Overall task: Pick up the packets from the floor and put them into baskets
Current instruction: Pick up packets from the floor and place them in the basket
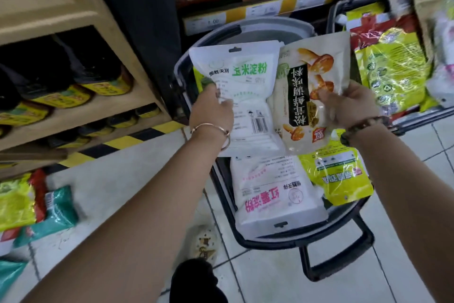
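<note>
My left hand point(213, 109) grips a white starch packet with green lettering point(245, 86) by its left edge. My right hand point(348, 106) grips a beige mushroom-seasoning packet point(307, 96) by its right edge. Both packets hang side by side above a grey basket with a black frame point(250, 30). Inside that basket lie a white packet with pink lettering point(272, 194) and a yellow-green packet point(339, 179). On the floor at the left lie a yellow packet point(14, 202) and a teal packet point(56, 211).
A second basket point(331, 15) at the upper right is full of yellow-green and red packets. A beige shelf unit point(81, 111) with dark bottles stands at the left. A store shelf with price labels point(245, 12) runs behind the baskets. My shoe point(205, 243) is on the tiled floor.
</note>
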A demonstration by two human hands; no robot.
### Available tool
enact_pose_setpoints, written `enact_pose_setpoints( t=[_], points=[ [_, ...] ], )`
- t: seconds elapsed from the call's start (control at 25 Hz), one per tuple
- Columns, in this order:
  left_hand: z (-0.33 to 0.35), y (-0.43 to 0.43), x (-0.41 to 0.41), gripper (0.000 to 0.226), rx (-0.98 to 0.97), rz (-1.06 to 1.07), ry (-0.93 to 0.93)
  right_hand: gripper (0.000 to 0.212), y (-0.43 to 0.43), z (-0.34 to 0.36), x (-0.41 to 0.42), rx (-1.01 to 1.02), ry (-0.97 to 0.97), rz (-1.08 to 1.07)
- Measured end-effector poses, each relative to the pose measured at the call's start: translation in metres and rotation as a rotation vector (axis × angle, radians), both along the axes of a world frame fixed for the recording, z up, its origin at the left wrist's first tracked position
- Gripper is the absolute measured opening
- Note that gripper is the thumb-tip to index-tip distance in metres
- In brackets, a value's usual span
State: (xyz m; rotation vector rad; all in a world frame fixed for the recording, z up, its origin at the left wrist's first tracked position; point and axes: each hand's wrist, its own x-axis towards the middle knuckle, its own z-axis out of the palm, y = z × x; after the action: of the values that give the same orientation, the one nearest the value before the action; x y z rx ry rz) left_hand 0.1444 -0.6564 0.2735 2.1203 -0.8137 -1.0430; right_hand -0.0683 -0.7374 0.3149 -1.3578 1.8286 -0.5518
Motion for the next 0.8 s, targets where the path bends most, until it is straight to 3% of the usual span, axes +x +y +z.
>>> enact_pose_setpoints(
  t=[0.04, 0.16, 0.28, 0.4, 0.48, 0.68, 0.8],
  points=[
    [-0.009, -0.007, -0.002, 0.024, 0.041, 0.009, 0.01, 0.006, -0.004, -0.009, 0.002, -0.018, 0.106, 0.003],
    [-0.021, -0.013, -0.007, 0.034, 0.111, -0.014, -0.06, 0.032, -0.006, -0.028, 0.001, -0.006, 0.539, 0.021],
    [-0.015, 0.004, -0.01, 0.059, -0.001, -0.074, -0.277, 0.061, -0.001, -0.034, -0.003, -0.092, 0.736, 0.145],
    [-0.014, 0.021, -0.022, 0.07, -0.087, -0.354, -0.57, 0.062, 0.016, -0.042, 0.011, -0.16, 0.692, 0.399],
    [-0.02, 0.02, -0.034, 0.062, 0.038, -0.522, -0.578, 0.061, 0.033, -0.052, 0.022, -0.085, 0.674, 0.543],
    [-0.041, 0.009, -0.045, 0.064, 0.172, -0.579, -0.598, 0.071, 0.031, -0.071, 0.022, 0.076, 0.668, 0.658],
    [-0.044, 0.005, -0.047, 0.063, 0.211, -0.574, -0.626, 0.079, 0.02, -0.073, 0.023, 0.149, 0.767, 0.724]
  ],
)
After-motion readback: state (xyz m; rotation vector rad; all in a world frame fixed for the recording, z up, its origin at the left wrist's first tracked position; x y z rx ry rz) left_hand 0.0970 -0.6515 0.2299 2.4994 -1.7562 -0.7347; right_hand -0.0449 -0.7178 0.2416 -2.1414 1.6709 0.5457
